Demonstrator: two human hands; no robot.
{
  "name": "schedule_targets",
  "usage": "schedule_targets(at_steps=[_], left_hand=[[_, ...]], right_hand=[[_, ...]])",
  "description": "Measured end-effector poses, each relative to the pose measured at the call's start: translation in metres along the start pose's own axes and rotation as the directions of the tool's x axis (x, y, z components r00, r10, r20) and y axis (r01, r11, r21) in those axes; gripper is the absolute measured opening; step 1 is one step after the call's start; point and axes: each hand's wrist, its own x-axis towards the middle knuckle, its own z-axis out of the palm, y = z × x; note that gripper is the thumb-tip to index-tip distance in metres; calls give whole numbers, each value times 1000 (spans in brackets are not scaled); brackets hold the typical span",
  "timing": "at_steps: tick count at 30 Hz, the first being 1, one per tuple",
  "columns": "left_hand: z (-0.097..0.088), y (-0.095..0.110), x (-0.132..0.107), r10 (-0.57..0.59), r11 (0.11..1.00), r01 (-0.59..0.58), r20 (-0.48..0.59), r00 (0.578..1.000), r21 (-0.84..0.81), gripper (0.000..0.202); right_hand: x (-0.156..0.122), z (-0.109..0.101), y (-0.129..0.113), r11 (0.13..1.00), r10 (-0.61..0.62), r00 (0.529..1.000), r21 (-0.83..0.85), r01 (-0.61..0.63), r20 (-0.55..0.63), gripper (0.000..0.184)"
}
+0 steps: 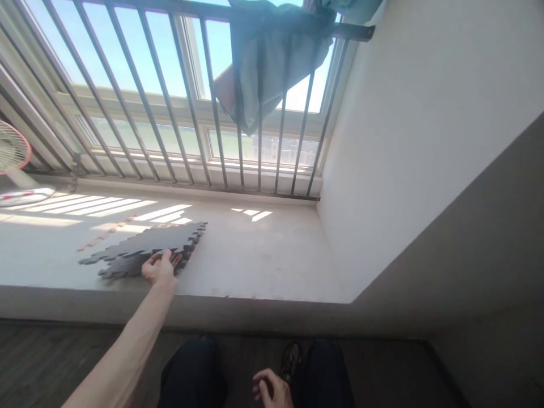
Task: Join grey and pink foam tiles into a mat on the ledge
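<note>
Foam mat [144, 252] in the narrow grip of the left hand [159, 267] (dark, jigsaw edges), right hand [270, 388] half open.

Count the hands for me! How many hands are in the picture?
2: the left hand is on the edge of the dark foam puzzle mat; the right hand is low down, by the dark trousers. No others seem hidden.

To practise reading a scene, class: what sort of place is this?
Probably a room in an apartment: a barred window guard, a deep window ledge and an electric fan.
</note>
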Motion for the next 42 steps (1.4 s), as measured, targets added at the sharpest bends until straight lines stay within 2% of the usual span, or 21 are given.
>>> schedule_targets(at_steps=[2,4,6,8,10,11,12,13,14,15,17,18,20,23,27,30,33,35,37,40,42], left_hand=[[14,-3,-44,-87,964,83,-4,996,-252,34],[26,-17,-103,-131,923,140,50,990,-357,35],[35,-40,-171,-156,877,214,165,974,-431,34],[40,-68,-240,-203,867,292,249,947,-405,35],[38,-99,-299,-292,880,401,377,879,-255,38],[34,-113,-321,-341,878,456,476,810,-146,40],[28,-127,-337,-399,871,490,527,750,-39,42],[21,-140,-346,-451,861,506,520,725,42,43],[12,-150,-348,-493,852,516,473,730,91,43],[3,-159,-343,-519,845,524,399,756,108,42],[-13,-169,-321,-525,846,528,276,805,69,35],[-18,-171,-307,-517,850,525,258,817,41,32],[-22,-171,-281,-486,862,507,307,819,11,29],[-5,-164,-263,-398,898,440,455,797,16,36],[47,-156,-274,-267,959,271,585,766,83,53],[84,-155,-288,-228,967,94,647,727,235,56],[102,-162,-295,-217,950,-14,689,691,313,60],[103,-168,-295,-200,937,-78,707,679,340,61],[101,-173,-291,-137,908,-213,736,663,361,60],[95,-175,-284,-9,804,-460,782,623,376,56],[93,-174,-282,25,725,-563,801,598,397,53]], right_hand=[[32,-10,-13,984,-3,997,176,17,-82,57],[67,-24,-33,927,4,984,371,64,-178,59],[100,-39,-53,865,23,976,493,90,-218,65],[127,-54,-66,810,83,967,581,74,-239,74],[144,-67,-67,787,204,934,617,21,-292,82],[149,-73,-63,785,264,909,619,-8,-323,84],[150,-80,-56,785,317,881,619,-36,-352,84],[149,-87,-48,783,357,857,619,-57,-372,84],[147,-95,-39,780,380,842,622,-70,-382,83],[142,-103,-29,775,395,833,628,-75,-388,81],[132,-121,-14,764,409,817,643,-62,-407,76],[128,-131,-8,758,407,813,651,-46,-417,73],[122,-150,0,746,404,805,666,-14,-435,70],[122,-175,5,728,416,791,686,6,-449,65],[126,-195,13,634,477,747,770,71,-462,58],[118,-199,28,579,565,704,815,35,-431,64],[102,-194,48,593,591,667,805,22,-453,74],[92,-189,59,628,560,670,777,39,-486,76],[84,-184,67,677,513,695,736,34,-504,77],[78,-175,72,773,431,715,634,22,-550,73],[77,-170,69,834,371,725,551,15,-581,70]])
